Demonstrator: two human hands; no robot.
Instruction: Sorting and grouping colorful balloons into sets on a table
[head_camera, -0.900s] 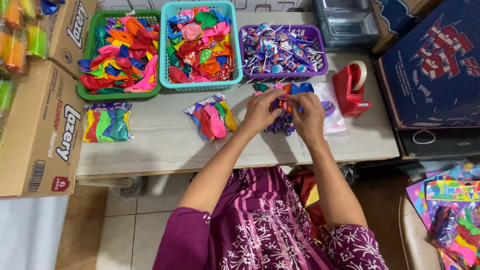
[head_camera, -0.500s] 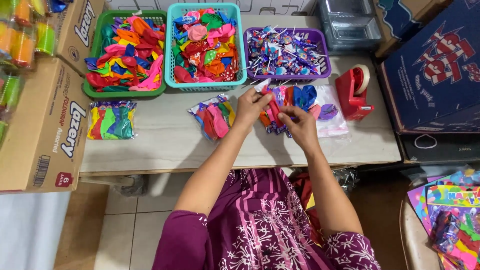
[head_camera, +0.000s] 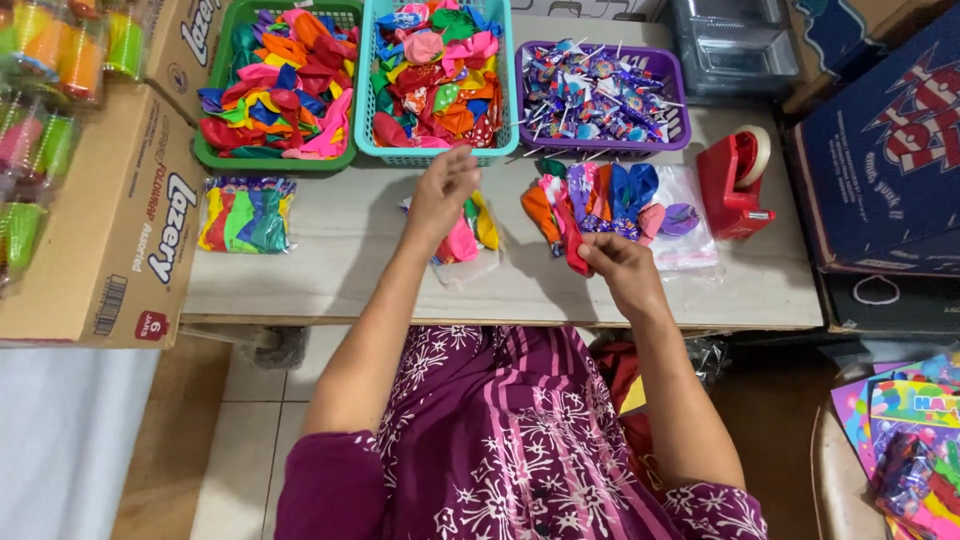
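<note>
My right hand (head_camera: 618, 262) pinches the necks of a fanned bunch of flat balloons (head_camera: 592, 200) in orange, red, purple, blue and pink, just above the table's front edge. My left hand (head_camera: 441, 188) hovers with fingers spread and nothing in it, above a clear bag of balloons (head_camera: 472, 240) and just in front of the teal basket (head_camera: 440, 155) heaped with balloons. A clear plastic bag (head_camera: 690, 235) with one purple balloon lies to the right of the bunch.
A green basket (head_camera: 275, 160) of balloons stands at the back left, a purple basket (head_camera: 600, 143) of wrapped lollipops at the back right. A red tape dispenser (head_camera: 735, 185) sits at right. A filled balloon bag (head_camera: 245, 215) lies at left beside a cardboard box (head_camera: 110, 230).
My left hand has let go of the balloon bunch and moved left and away toward the teal basket. My right hand alone now holds the bunch, drawn slightly nearer to me.
</note>
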